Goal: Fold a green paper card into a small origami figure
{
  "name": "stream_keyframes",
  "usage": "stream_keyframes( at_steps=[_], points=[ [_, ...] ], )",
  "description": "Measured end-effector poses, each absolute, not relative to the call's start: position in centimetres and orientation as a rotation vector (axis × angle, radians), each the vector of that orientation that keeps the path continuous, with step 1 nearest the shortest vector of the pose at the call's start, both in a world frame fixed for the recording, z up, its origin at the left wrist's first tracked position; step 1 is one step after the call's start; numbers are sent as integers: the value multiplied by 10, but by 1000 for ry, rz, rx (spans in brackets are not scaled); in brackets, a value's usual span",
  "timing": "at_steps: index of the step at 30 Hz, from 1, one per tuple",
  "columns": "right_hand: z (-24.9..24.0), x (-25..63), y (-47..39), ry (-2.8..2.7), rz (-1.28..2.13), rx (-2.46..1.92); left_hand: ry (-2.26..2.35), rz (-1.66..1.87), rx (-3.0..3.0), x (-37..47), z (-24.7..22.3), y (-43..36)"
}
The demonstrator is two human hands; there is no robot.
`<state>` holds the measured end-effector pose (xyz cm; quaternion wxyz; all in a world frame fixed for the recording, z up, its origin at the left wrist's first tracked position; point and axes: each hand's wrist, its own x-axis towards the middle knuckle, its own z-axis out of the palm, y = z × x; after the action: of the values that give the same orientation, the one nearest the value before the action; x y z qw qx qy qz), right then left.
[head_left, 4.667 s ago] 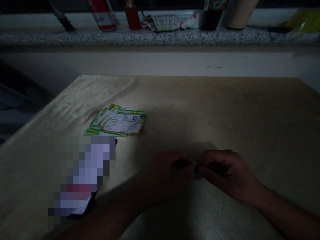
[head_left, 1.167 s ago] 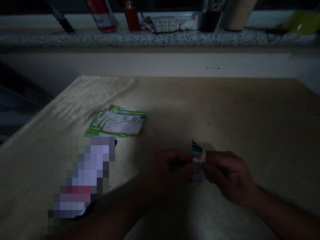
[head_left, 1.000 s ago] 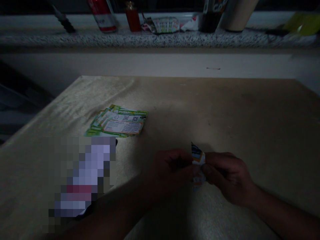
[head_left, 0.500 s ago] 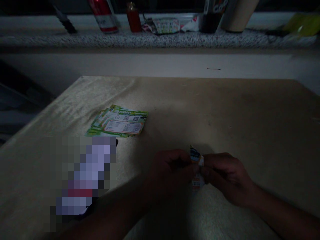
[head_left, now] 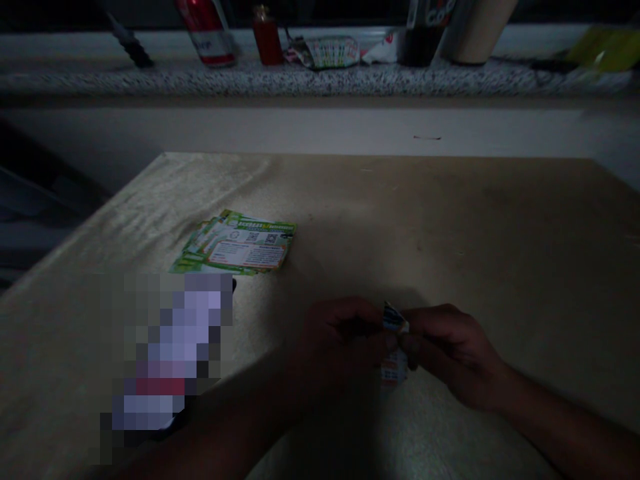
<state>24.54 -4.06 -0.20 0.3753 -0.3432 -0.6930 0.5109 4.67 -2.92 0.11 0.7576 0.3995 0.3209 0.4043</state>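
Observation:
A small folded piece of printed paper (head_left: 394, 370) is pinched between my two hands over the table, its pointed dark-blue top sticking up above the fingers. My left hand (head_left: 345, 340) grips it from the left with thumb and fingers. From the right, my right hand (head_left: 453, 350) holds it, thumb tip close to the left thumb. A fanned stack of green and white printed flyers (head_left: 250, 247) lies on the table beyond my left hand.
On the table (head_left: 475, 220), a pixelated bright object (head_left: 185, 340) lies left of my left forearm. Along the speckled sill (head_left: 250, 81) stand a red can (head_left: 207, 33), a small red bottle (head_left: 268, 37), crumpled wrappers (head_left: 333, 52), a dark bottle (head_left: 423, 40) and a beige cylinder (head_left: 475, 33).
The folded paper's pointed top has dropped slightly and shifted a little right between the fingers. Both hands keep hold of it in nearly the same place.

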Motion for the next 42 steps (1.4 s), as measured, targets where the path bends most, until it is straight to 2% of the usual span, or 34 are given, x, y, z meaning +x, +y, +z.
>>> stream_keyframes(
  at_steps=[8,20,42],
  points=[
    [0,246,-40,-1804,1194,-921,693,858,834,48,3,-27],
    [-1,246,-40,-1821,1213,-884,685,796,877,46,3,-27],
    [1,244,-38,-1859,1281,-930,896,947,1385,42,4,-31]
  ],
)
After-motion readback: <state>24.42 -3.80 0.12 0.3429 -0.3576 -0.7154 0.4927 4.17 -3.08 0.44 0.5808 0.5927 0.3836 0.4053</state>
